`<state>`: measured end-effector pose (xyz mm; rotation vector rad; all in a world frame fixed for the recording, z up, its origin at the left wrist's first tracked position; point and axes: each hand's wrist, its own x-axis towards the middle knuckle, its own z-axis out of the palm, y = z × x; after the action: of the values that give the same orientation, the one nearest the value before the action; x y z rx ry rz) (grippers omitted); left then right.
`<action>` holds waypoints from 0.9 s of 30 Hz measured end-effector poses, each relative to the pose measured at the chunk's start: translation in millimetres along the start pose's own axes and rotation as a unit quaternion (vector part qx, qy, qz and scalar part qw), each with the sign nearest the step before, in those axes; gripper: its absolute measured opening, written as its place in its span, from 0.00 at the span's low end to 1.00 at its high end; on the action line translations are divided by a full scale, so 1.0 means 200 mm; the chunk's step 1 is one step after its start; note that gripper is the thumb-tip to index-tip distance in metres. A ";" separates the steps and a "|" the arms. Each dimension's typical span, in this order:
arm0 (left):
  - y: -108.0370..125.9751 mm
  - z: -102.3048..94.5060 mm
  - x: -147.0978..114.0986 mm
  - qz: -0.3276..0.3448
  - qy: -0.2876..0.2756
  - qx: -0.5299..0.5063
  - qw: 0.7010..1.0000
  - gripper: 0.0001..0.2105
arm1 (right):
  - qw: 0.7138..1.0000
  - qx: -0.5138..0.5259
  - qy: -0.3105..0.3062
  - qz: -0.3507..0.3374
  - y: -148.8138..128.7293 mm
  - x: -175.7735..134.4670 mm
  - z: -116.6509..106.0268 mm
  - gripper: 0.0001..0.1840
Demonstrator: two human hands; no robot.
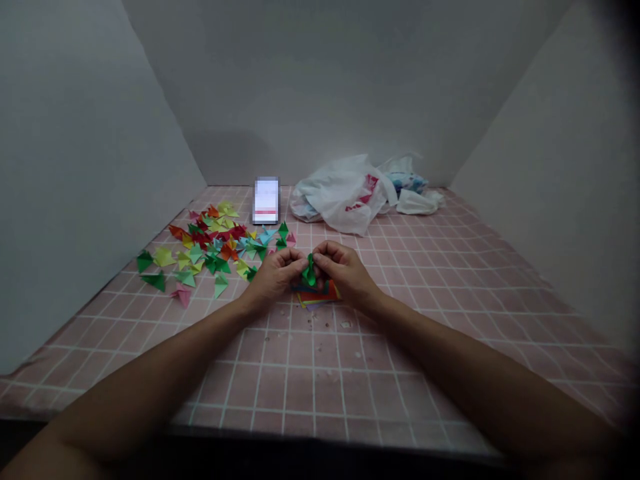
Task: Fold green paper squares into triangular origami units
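Between my two hands is a small piece of folded green paper (309, 271), held up over the table. My left hand (277, 272) pinches its left side with thumb and fingers closed. On the opposite side my right hand (344, 265) grips it in the same way, fingertips close to those of the left. Below and just behind the hands lies a stack of coloured paper sheets (320, 297), partly hidden, with orange, yellow and purple edges showing. Many folded paper pieces (215, 263) in red, yellow, green, blue and pink are scattered left of my hands.
A phone (266, 201) with a lit, blurred screen stands at the back. White plastic bags (345, 193) lie crumpled to its right, one with red print. A pink checked cloth (320, 393) with small worn spots covers the table. Pale walls enclose the back and sides.
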<state>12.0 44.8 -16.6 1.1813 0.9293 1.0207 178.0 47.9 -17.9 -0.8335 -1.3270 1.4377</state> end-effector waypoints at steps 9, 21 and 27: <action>0.00 0.00 0.00 0.004 -0.007 0.009 1.000 0.15 | 0.997 -0.071 0.022 -0.023 -0.01 0.00 0.00 0.12; 0.02 0.00 -0.01 0.087 0.034 0.045 0.995 0.13 | 1.000 0.020 -0.010 0.022 0.00 -0.01 0.01 0.17; 0.03 0.00 -0.02 0.105 0.042 0.069 0.991 0.12 | 0.999 0.014 -0.015 0.030 0.01 -0.01 0.01 0.16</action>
<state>11.0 41.8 -11.3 1.3821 0.9686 1.1973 176.3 46.4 -19.5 -0.8430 -1.3118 1.5172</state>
